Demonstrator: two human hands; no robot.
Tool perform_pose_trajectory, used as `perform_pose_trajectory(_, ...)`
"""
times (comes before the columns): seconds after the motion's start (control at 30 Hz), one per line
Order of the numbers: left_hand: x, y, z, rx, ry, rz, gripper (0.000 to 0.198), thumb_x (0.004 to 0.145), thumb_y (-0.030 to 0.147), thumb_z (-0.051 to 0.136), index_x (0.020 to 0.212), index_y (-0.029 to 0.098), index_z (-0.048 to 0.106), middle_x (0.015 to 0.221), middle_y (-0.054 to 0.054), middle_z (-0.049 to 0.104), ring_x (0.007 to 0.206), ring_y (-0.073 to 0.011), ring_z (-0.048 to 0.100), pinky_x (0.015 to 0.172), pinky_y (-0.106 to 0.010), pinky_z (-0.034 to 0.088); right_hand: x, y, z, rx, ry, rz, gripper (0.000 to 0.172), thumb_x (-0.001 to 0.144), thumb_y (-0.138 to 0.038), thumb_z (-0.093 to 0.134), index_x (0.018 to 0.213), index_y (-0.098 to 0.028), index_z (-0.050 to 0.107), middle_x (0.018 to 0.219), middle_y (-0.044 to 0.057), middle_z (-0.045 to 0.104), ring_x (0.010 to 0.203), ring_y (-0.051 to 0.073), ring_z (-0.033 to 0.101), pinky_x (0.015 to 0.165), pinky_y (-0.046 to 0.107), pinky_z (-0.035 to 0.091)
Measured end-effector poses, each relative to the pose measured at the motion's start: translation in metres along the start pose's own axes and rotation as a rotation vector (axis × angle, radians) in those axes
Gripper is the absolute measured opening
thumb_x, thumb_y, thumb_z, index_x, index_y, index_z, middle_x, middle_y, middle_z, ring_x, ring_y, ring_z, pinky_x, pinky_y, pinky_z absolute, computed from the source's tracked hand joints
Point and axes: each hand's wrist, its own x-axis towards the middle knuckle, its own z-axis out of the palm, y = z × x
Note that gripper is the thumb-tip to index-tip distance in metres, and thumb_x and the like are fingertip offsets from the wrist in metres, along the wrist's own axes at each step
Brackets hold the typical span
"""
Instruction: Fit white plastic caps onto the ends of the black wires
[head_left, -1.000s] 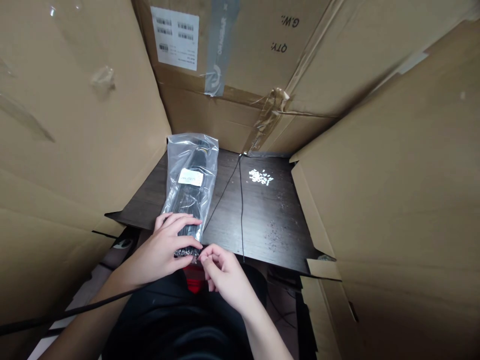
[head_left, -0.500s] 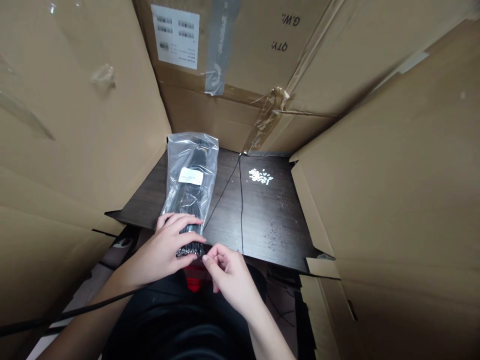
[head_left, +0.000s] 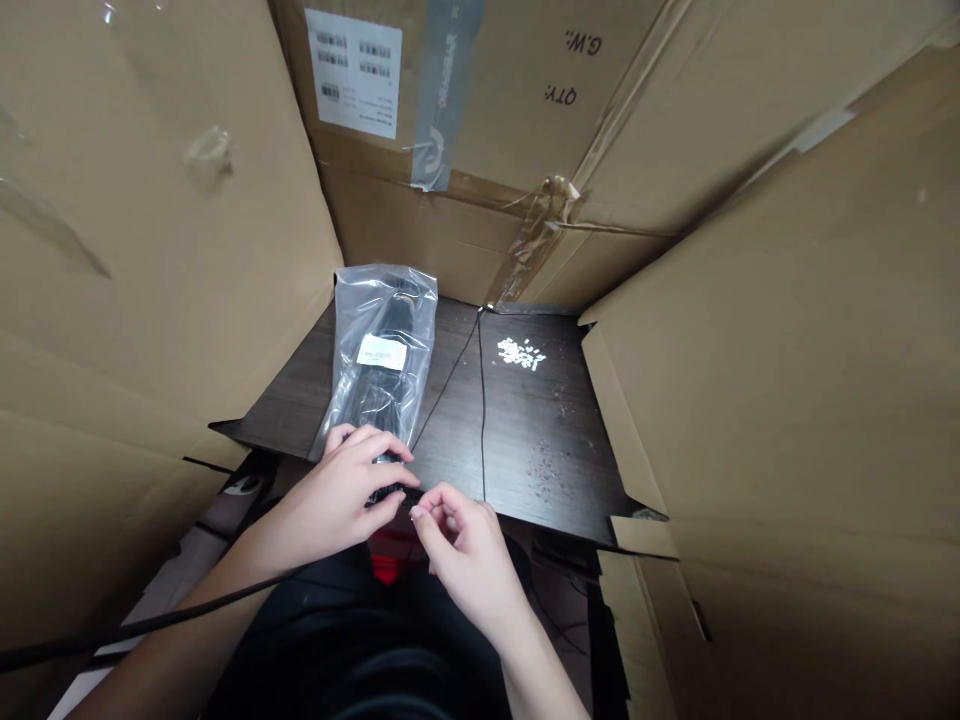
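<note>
My left hand point(head_left: 334, 505) is clamped around a bundle of black cable ties point(head_left: 386, 475), which lies on the dark wood worktop point(head_left: 525, 440) and runs up into a clear plastic bag point(head_left: 382, 340) with a white label point(head_left: 382, 352). My fingers hide most of the bundle's near end. My right hand point(head_left: 461, 560) is close beside the left, its fingertips point(head_left: 415, 512) pinched together at that end; I can't make out whether they hold anything. Past the bag, a thin black cord point(head_left: 482, 420) crosses the worktop near small white bits point(head_left: 519, 352). Cardboard sheets point(head_left: 157, 250) crowd the view. Below my hands, a red object point(head_left: 388, 560) is mostly hidden.
</note>
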Motion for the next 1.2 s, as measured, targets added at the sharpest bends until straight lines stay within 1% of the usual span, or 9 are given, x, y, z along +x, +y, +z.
perform_pose_trajectory(0.13,0.003,0.001,0.001,-0.04,-0.022,-0.001,0.018,0.096,0.021,0.06,0.092,0.028,0.077,0.111,-0.001,0.071,0.107,-0.0208,0.061,0.095,-0.041,0.032,-0.001,-0.001,-0.001,0.02,0.001,-0.029,0.026,0.097,-0.037,0.052,0.079,-0.021,0.058,0.061,-0.003,0.054,0.051,0.011,0.051,0.05,0.023,0.039)
perform_pose_trajectory(0.4,0.005,-0.006,0.004,-0.093,0.008,0.0,0.012,0.095,0.023,0.067,0.09,0.028,0.078,0.092,0.003,0.073,0.09,-0.0166,0.062,0.09,-0.038,0.031,0.0,0.006,0.004,0.197,0.0,-0.051,0.026,0.102,-0.037,0.046,0.093,-0.02,0.062,0.066,-0.004,0.055,0.048,0.009,0.051,0.051,0.022,0.042)
perform_pose_trajectory(0.53,-0.002,-0.011,0.003,-0.115,0.039,-0.005,0.008,0.091,0.022,0.073,0.094,0.027,0.076,0.096,0.003,0.071,0.095,-0.0165,0.063,0.092,-0.036,0.033,0.003,0.013,0.008,0.231,0.0,0.014,0.032,0.102,-0.044,0.045,0.09,-0.019,0.062,0.065,-0.003,0.058,0.046,0.008,0.052,0.047,0.021,0.039)
perform_pose_trajectory(0.63,-0.011,-0.015,-0.001,-0.11,0.064,-0.026,0.02,0.084,0.021,0.079,0.102,0.027,0.074,0.111,0.001,0.067,0.109,-0.02,0.061,0.097,-0.036,0.035,0.004,0.016,0.009,0.214,0.017,0.057,0.04,0.101,-0.053,0.047,0.086,-0.019,0.062,0.065,-0.002,0.058,0.047,0.009,0.053,0.046,0.021,0.038)
perform_pose_trajectory(0.7,-0.018,-0.018,-0.004,-0.101,0.071,-0.05,0.026,0.082,0.02,0.08,0.107,0.027,0.073,0.114,-0.001,0.064,0.113,-0.0213,0.059,0.098,-0.036,0.037,0.004,0.016,0.011,0.212,0.045,0.07,0.042,0.1,-0.055,0.047,0.085,-0.019,0.061,0.064,-0.003,0.057,0.046,0.009,0.052,0.046,0.021,0.038)
perform_pose_trajectory(0.83,-0.029,-0.021,-0.007,-0.096,0.068,-0.092,0.025,0.084,0.019,0.077,0.107,0.027,0.071,0.108,-0.001,0.062,0.107,-0.0203,0.06,0.095,-0.036,0.04,0.003,0.013,0.016,0.183,0.037,0.079,0.034,0.095,-0.051,0.058,0.082,-0.019,0.061,0.062,-0.003,0.057,0.045,0.009,0.052,0.046,0.022,0.039)
perform_pose_trajectory(0.93,-0.034,-0.022,-0.007,-0.126,0.075,-0.102,0.021,0.087,0.017,0.074,0.106,0.025,0.07,0.104,-0.001,0.062,0.102,-0.0191,0.061,0.092,-0.034,0.044,0.003,0.008,0.02,0.133,0.087,0.027,0.024,0.089,-0.042,0.067,0.081,-0.019,0.062,0.059,-0.005,0.053,0.048,0.01,0.049,0.049,0.023,0.04)
perform_pose_trajectory(1.1,-0.033,-0.022,-0.006,-0.158,0.09,-0.088,0.018,0.088,0.017,0.073,0.104,0.023,0.07,0.102,-0.002,0.064,0.099,-0.0188,0.062,0.089,-0.033,0.047,0.004,-0.006,0.023,-0.001,0.105,-0.101,0.019,0.09,-0.033,0.062,0.08,-0.018,0.067,0.055,-0.005,0.05,0.051,0.01,0.045,0.054,0.024,0.038)
perform_pose_trajectory(1.2,-0.03,-0.023,-0.007,-0.16,0.089,-0.073,0.016,0.088,0.02,0.074,0.104,0.022,0.07,0.1,-0.002,0.066,0.097,-0.019,0.063,0.087,-0.033,0.048,0.007,-0.013,0.027,-0.091,0.108,-0.097,0.019,0.09,-0.034,0.062,0.085,-0.017,0.071,0.053,-0.006,0.049,0.05,0.011,0.044,0.056,0.026,0.038)
